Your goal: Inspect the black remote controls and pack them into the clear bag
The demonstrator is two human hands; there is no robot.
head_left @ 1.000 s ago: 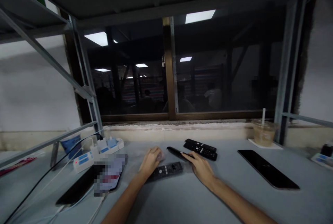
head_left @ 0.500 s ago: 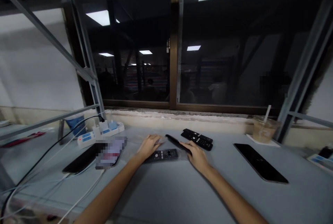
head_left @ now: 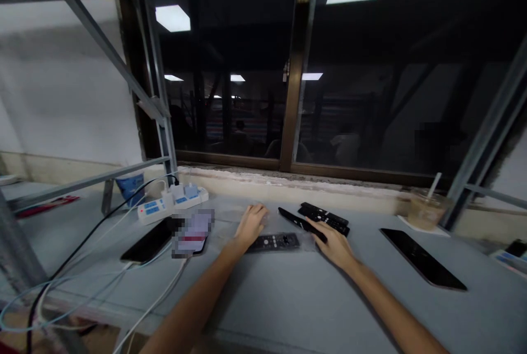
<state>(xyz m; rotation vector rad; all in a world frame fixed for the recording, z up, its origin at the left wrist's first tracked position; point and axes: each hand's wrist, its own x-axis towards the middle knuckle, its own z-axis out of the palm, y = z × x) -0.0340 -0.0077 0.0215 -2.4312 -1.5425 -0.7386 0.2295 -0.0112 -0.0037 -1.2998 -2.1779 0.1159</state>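
My right hand (head_left: 334, 244) is closed on a slim black remote control (head_left: 295, 219), seen edge-on and slanting to the far left. Behind it, two black remote controls (head_left: 325, 215) lie overlapped on the table. A further remote control (head_left: 276, 241) lies face up in a clear plastic sleeve, between my hands. My left hand (head_left: 251, 226) rests over that sleeve's left end, with bent fingers drawn together. Clear plastic film (head_left: 230, 212) shows around these fingers, but what they hold, if anything, is hidden.
Two phones, one dark (head_left: 153, 240) and one lit (head_left: 193, 236), lie at left with charging cables. Behind them is a white power strip (head_left: 154, 210). At right are a black phone (head_left: 424, 259) and a plastic cup with a straw (head_left: 427, 210). Metal posts (head_left: 160, 96) frame the window.
The camera has turned, so the whole scene sits further right. My left fingers look more curled over the plastic. My right hand keeps the remote control, hardly moved on the table.
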